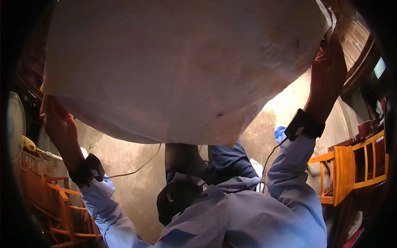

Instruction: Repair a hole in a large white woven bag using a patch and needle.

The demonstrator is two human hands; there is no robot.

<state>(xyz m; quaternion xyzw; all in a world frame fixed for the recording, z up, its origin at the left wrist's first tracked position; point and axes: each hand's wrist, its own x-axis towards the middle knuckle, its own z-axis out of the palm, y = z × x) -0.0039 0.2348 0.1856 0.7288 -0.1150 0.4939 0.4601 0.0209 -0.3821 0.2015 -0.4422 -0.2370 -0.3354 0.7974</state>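
Observation:
A large pale sheet of cloth (178, 70) hangs spread out in front of me and fills the upper middle of the view. It has a few small dark marks, and its lower edge sags in a curve above my legs. At its lower left corner, my left hand (60, 120) is closed on the edge. My right hand (326, 62), raised higher, grips the bunched right edge; its fingers are partly in shadow. Both arms are stretched forward and apart. Each wrist carries a black strapped box with a cable.
Wooden chairs stand at the left (64, 206) and the right (343, 175). A standing fan (16, 124) is at the far left. Below lies a concrete floor (132, 177). A brick wall (355, 39) shows at the upper right. Thin cables run from my wrists toward my body.

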